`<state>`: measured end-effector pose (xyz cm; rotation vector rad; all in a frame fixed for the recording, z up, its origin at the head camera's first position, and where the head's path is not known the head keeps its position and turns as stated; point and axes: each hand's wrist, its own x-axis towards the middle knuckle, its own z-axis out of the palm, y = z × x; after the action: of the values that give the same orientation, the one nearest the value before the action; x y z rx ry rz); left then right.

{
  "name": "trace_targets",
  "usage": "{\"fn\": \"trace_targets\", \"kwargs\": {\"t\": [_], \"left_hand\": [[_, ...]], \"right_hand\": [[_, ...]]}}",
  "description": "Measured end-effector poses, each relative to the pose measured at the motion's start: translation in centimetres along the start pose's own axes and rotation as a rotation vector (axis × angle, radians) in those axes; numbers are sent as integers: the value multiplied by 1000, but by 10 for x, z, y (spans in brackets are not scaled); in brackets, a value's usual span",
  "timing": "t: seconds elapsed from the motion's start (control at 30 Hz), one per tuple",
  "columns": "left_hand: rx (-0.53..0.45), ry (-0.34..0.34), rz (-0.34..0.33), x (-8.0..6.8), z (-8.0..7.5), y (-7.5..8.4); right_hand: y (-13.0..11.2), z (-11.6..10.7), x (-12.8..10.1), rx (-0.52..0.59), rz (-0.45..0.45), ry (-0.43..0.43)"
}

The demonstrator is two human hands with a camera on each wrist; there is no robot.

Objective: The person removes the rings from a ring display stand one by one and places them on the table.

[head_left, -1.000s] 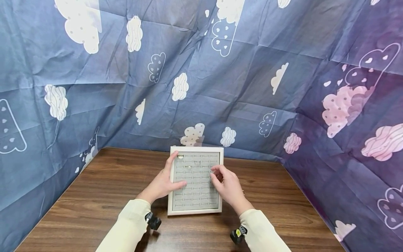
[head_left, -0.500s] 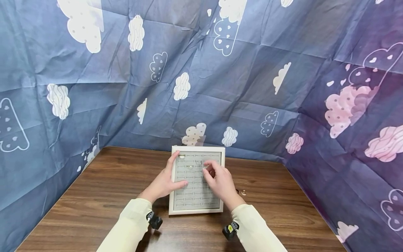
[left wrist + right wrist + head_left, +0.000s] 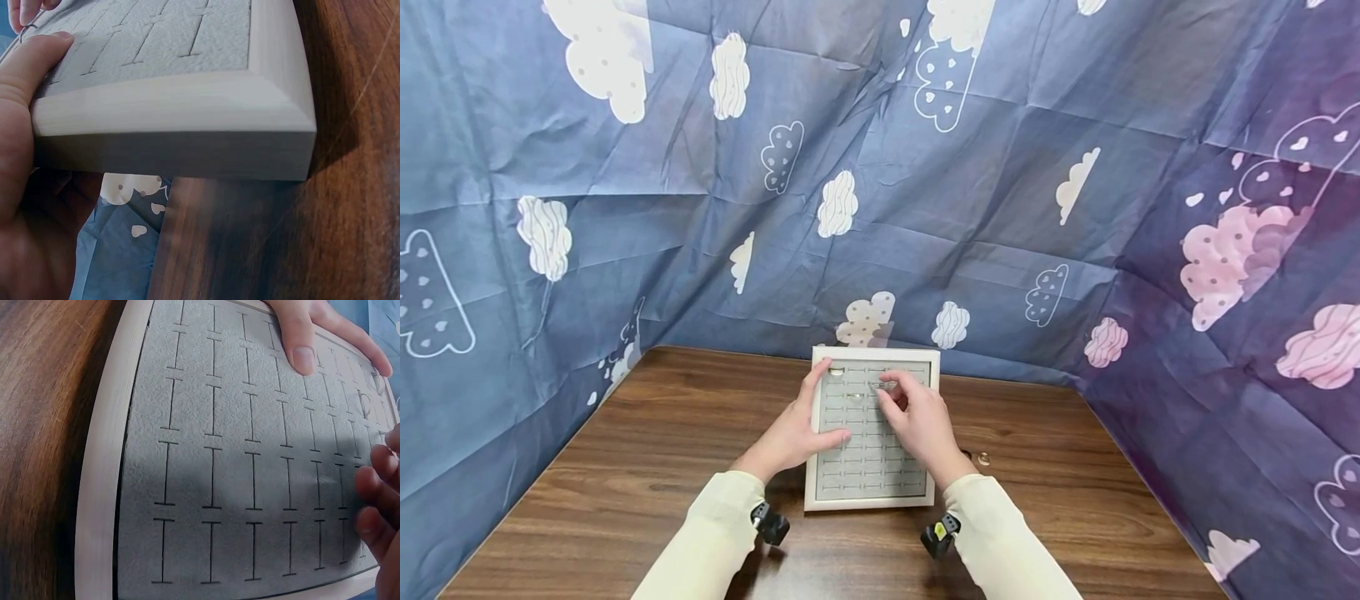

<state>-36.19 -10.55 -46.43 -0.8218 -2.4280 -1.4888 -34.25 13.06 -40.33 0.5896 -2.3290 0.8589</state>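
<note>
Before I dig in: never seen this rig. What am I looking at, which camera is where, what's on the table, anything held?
No machine here: a person works with two bare hands. The wide picture comes from a camera on the head; the two close-ups come from cameras strapped to each wrist. On the wooden table lies a white-framed ring tray with grey slotted padding. The left hand grips the tray's left edge, thumb resting on the padding. The right hand hovers over the upper slots, its fingers curled as if pinching something small; what it is cannot be made out. A few rings sit in the top rows, and one small ring lies on the table to the right.
</note>
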Motion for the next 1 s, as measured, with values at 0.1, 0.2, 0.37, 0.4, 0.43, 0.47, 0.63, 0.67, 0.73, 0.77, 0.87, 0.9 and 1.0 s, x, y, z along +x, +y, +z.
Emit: {"fn": "trace_targets", "kwargs": {"t": [0.1,0.2,0.37,0.4,0.43,0.47,0.63,0.67,0.73,0.77,0.87,0.9,1.0], "left_hand": [[-3,-6,-5,0,0,0],[-1,-8,-10,0,0,0],[2,-2,-4,0,0,0],[0,-3,-2,0,0,0],[0,-2,-2,0,0,0],[0,-3,-2,1,0,0],[-7,-6,1,0,0,0],[-6,-6,3,0,0,0],[-6,-8,8,0,0,0],[-5,-8,12,0,0,0],[0,-6,18,0,0,0],[0,-5,19,0,0,0],[7,2,25,0,1,0]], "right_hand": [[0,3,1,-19,18,10],[-1,6,2,-41,34,29],[-2,9,2,-67,32,46],[-3,9,2,-71,28,47],[-3,8,2,-72,25,45],[-3,8,1,-74,24,43],[0,7,0,-81,-13,38],[0,7,-1,-80,-24,39],[1,6,-1,-69,-43,41],[2,6,-2,-58,-49,43],[2,5,-2,0,-46,39],[2,4,-3,22,-42,36],[2,2,-3,70,-33,20]]}}
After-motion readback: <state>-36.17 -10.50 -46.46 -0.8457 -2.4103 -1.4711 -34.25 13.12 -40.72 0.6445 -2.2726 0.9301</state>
